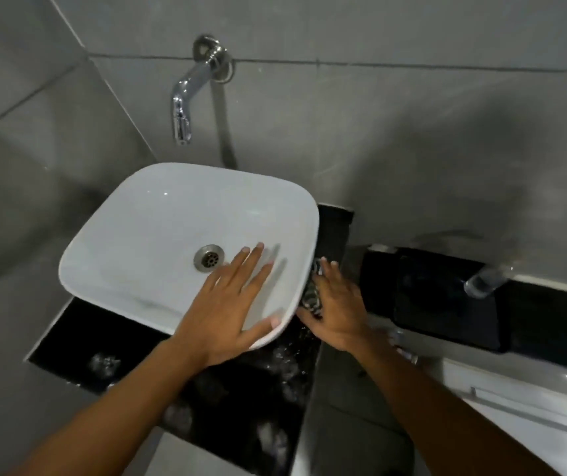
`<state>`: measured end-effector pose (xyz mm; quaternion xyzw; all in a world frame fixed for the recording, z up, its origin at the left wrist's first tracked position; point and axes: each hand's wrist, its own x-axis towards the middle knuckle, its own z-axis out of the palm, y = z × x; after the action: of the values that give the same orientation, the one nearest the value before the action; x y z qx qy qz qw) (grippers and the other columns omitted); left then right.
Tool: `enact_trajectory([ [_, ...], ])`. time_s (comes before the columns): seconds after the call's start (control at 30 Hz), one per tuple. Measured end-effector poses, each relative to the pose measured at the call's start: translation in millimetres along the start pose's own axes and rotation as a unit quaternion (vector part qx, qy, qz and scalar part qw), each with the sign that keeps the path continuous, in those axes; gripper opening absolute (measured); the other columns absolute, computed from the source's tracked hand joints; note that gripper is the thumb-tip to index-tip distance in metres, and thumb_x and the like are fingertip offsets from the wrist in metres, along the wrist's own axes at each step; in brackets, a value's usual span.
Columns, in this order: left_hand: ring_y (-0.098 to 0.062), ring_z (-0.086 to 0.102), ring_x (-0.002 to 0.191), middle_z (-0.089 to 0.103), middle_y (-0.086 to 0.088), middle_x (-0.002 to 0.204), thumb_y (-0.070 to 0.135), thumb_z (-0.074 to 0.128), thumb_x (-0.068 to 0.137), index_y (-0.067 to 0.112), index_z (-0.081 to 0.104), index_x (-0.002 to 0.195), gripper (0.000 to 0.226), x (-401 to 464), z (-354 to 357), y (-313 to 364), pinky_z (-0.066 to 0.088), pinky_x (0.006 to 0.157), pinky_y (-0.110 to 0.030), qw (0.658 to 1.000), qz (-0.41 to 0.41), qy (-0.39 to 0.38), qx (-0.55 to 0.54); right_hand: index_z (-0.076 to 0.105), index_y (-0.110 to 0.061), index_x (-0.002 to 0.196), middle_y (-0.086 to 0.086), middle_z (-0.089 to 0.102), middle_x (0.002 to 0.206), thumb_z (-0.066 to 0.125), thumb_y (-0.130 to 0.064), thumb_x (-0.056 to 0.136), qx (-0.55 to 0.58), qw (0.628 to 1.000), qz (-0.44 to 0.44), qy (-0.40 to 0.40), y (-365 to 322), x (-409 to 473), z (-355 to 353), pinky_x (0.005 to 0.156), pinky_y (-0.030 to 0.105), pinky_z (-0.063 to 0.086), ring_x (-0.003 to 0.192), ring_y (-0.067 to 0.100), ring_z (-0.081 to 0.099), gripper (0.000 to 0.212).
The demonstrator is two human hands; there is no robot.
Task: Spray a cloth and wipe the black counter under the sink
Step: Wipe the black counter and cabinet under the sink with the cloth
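Note:
A white square sink (158, 228) stands on a glossy black counter (240, 389). My left hand (230, 304) lies flat across the sink's near right corner, fingers spread, thumb over the rim. My right hand (338, 307) presses a patterned dark-and-light cloth (311, 293) onto the counter strip right of the sink, tight against the sink's side. Much of the cloth is hidden by the hand and the sink's rim. No spray bottle is clearly in view.
A chrome wall tap (185, 97) hangs over the sink. Grey tiled walls close in at the left and back. A black box-like object (443, 300) sits to the right, with a blurred clear object (484, 280) beside it. A white fixture (532, 400) lies at lower right.

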<state>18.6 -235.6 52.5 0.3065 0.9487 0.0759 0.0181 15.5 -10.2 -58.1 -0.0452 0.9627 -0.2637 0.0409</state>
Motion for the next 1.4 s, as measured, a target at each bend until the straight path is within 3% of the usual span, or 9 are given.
enact_trajectory([
  [0.1, -0.015, -0.021, 0.148, -0.022, 0.002, 0.162, 0.078, 0.020, 0.089, 0.025, -0.014, 0.153, 0.089, -14.7, 13.6, -22.3, 0.001, 0.122, -0.045, 0.999, 0.032, -0.029, 0.030, 0.022, -0.019, 0.154, 0.000, 0.011, 0.166, 0.028, -0.062, 0.083, 0.016, 0.998, 0.054, 0.026, -10.3, -0.9, 11.7, 0.113, 0.048, 0.026, 0.153, 0.018, 0.003, 0.083],
  [0.17, -0.017, -0.021, 0.148, -0.019, -0.002, 0.163, 0.085, 0.019, 0.083, 0.021, -0.011, 0.154, 0.100, -15.7, 16.4, -25.4, 0.001, 0.122, -0.047, 0.997, 0.051, -0.036, 0.056, 0.010, -0.020, 0.156, 0.000, 0.003, 0.166, 0.022, -0.059, 0.086, -0.025, 0.997, 0.068, 0.022, -15.2, -1.1, 16.9, 0.114, 0.044, 0.024, 0.153, 0.019, -0.003, 0.082],
  [0.3, -0.021, -0.017, 0.150, -0.015, -0.006, 0.164, 0.090, 0.006, 0.076, 0.017, -0.001, 0.155, 0.108, -25.1, 17.7, -30.6, 0.005, 0.122, -0.051, 0.996, 0.020, -0.026, 0.084, -0.003, -0.021, 0.157, 0.003, -0.008, 0.166, 0.036, -0.045, 0.098, -0.096, 0.992, 0.085, 0.000, -29.6, -3.5, 22.9, 0.119, 0.046, 0.020, 0.152, 0.024, -0.008, 0.074],
  [0.43, -0.021, -0.016, 0.150, -0.012, -0.005, 0.164, 0.091, 0.003, 0.075, 0.020, 0.003, 0.155, 0.106, -31.0, 17.6, -35.4, 0.008, 0.121, -0.054, 0.997, 0.004, -0.032, 0.075, -0.001, -0.017, 0.157, 0.009, -0.007, 0.166, 0.035, -0.051, 0.095, -0.098, 0.992, 0.082, -0.004, -67.7, -65.3, 43.9, 0.122, 0.047, 0.013, 0.152, 0.031, -0.009, 0.079],
  [0.63, -0.019, -0.013, 0.150, -0.006, -0.002, 0.165, 0.089, 0.002, 0.076, 0.021, 0.003, 0.155, 0.104, -29.6, 20.2, -31.7, 0.006, 0.122, -0.052, 0.997, 0.002, -0.029, 0.070, 0.011, -0.017, 0.157, 0.004, 0.001, 0.166, 0.019, -0.066, 0.095, -0.064, 0.994, 0.088, 0.002, -116.2, -178.0, 90.6, 0.122, 0.040, 0.009, 0.153, 0.025, -0.003, 0.079],
  [0.93, -0.023, 0.000, 0.151, 0.007, -0.003, 0.165, 0.090, 0.000, 0.075, 0.023, 0.011, 0.154, 0.104, -26.0, 28.5, -34.6, 0.011, 0.119, -0.054, 0.996, 0.005, 0.012, 0.090, 0.007, -0.009, 0.156, 0.014, 0.002, 0.166, 0.032, -0.040, 0.102, -0.073, 0.985, 0.154, 0.034, -52.5, -23.7, 38.4, 0.119, 0.050, 0.017, 0.152, 0.033, -0.001, 0.066],
  [1.03, -0.025, 0.002, 0.151, 0.009, -0.004, 0.165, 0.089, 0.001, 0.076, 0.023, 0.013, 0.154, 0.103, -26.4, 28.0, -35.1, 0.014, 0.118, -0.055, 0.995, 0.006, 0.008, 0.095, 0.010, -0.007, 0.156, 0.016, 0.006, 0.165, 0.034, -0.039, 0.101, -0.073, 0.987, 0.134, 0.045, -68.2, -59.9, 59.1, 0.120, 0.050, 0.016, 0.152, 0.035, 0.003, 0.067],
  [1.23, -0.024, 0.000, 0.151, 0.008, -0.006, 0.165, 0.086, 0.005, 0.078, 0.021, 0.011, 0.154, 0.101, -29.7, 23.4, -33.7, 0.012, 0.120, -0.055, 0.997, 0.013, -0.001, 0.075, 0.012, -0.016, 0.156, 0.010, 0.016, 0.164, 0.041, -0.046, 0.095, -0.071, 0.995, 0.049, 0.051, -143.4, -252.5, 132.5, 0.117, 0.042, 0.024, 0.151, 0.029, 0.013, 0.074],
  [1.4, -0.024, -0.001, 0.151, 0.007, -0.005, 0.165, 0.086, 0.006, 0.079, 0.021, 0.011, 0.154, 0.099, -32.1, 22.0, -32.9, 0.010, 0.120, -0.055, 0.998, 0.017, -0.008, 0.065, 0.029, -0.008, 0.152, 0.016, 0.028, 0.160, 0.041, -0.043, 0.097, -0.069, 0.995, 0.056, 0.046, -120.2, -185.3, 110.6, 0.116, 0.049, 0.032, 0.148, 0.035, 0.024, 0.066],
])
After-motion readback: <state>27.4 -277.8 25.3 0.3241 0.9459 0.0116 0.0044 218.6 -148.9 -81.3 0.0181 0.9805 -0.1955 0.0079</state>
